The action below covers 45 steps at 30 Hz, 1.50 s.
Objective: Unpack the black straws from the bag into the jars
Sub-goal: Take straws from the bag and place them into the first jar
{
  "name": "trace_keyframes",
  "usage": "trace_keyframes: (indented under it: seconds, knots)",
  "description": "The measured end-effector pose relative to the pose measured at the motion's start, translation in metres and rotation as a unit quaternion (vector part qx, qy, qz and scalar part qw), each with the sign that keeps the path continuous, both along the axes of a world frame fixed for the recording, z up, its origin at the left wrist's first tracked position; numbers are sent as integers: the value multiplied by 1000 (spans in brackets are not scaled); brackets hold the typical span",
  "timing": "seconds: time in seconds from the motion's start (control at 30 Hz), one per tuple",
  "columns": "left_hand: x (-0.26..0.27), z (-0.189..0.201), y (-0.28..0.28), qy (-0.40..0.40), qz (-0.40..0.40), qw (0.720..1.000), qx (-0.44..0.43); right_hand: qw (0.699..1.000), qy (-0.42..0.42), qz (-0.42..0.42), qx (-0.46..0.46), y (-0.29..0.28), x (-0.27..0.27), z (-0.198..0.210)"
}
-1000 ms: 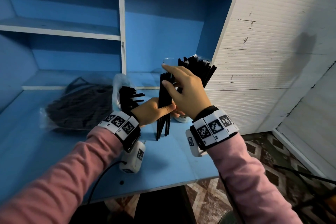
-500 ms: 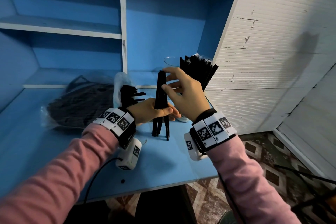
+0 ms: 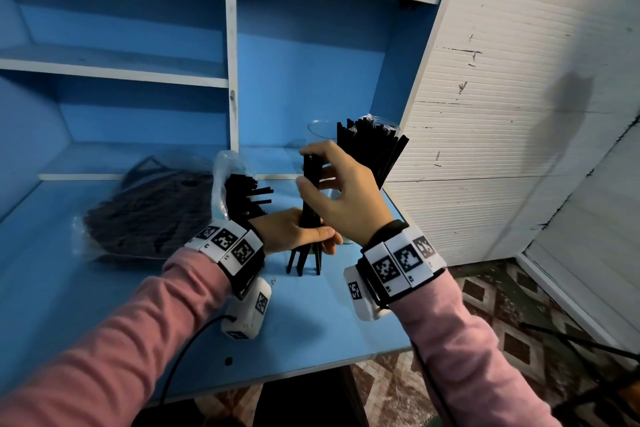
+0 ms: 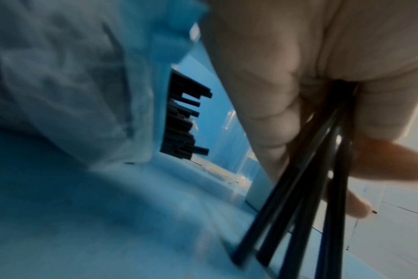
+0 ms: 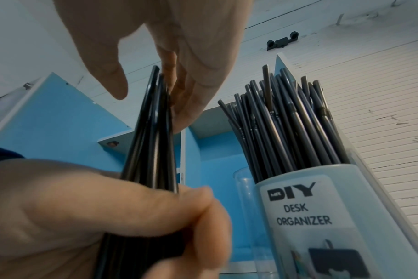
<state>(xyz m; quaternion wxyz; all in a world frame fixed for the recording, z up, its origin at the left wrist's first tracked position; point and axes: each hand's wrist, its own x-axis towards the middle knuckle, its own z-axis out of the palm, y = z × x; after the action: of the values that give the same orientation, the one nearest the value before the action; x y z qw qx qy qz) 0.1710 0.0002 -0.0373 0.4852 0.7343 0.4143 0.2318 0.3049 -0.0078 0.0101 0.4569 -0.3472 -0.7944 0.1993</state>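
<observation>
My left hand (image 3: 294, 232) grips a bundle of black straws (image 3: 310, 215) upright around its lower half. The bundle's lower ends splay out and stand on the blue table (image 3: 104, 305). My right hand (image 3: 332, 191) is at the top of the bundle, with fingers on the straw tips and the thumb a little apart. The right wrist view shows the bundle (image 5: 153, 141) rising from the left hand (image 5: 84, 207) to those fingers (image 5: 179, 47). Behind stand a straw-filled jar (image 3: 370, 149) labelled desk organizer (image 5: 322, 217) and an empty clear jar (image 3: 320, 132). The plastic bag (image 3: 149, 215) lies at the left, straws (image 3: 246, 198) poking from its mouth.
Blue shelves with white edges rise behind the table. A white ribbed panel (image 3: 502, 149) stands close on the right, just past the jars. The table's front edge (image 3: 277, 374) is near my body, and a patterned floor (image 3: 502, 340) lies below to the right.
The bundle's lower ends have spread apart on the table. My right hand's fingers have come down over the straw tops. The left hand keeps its grip.
</observation>
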Motion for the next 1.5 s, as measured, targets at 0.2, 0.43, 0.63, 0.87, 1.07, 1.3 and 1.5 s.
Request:
trace_keyframes:
  seconds: [0.2,0.43,0.63,0.87,1.07,1.3,1.5]
  knots:
    - [15,-6,0,-43,54,997,23,994,62,-53,-67,-1,12,5]
    - [31,7,3,-65,63,992,85,993,-66,-97,-23,2,24,13]
    - [38,3,8,-87,110,989,42,993,-40,-115,4,4,33,23]
    - [53,6,8,-135,125,980,80,988,-80,-107,-73,6,38,22]
    - [51,0,22,-48,186,965,179,991,-47,-111,-57,11,57,49]
    - [54,-7,45,-21,269,959,83,987,7,-155,-36,21,77,79]
    - [64,-11,62,2,235,968,84,983,-19,-182,-11,32,72,71]
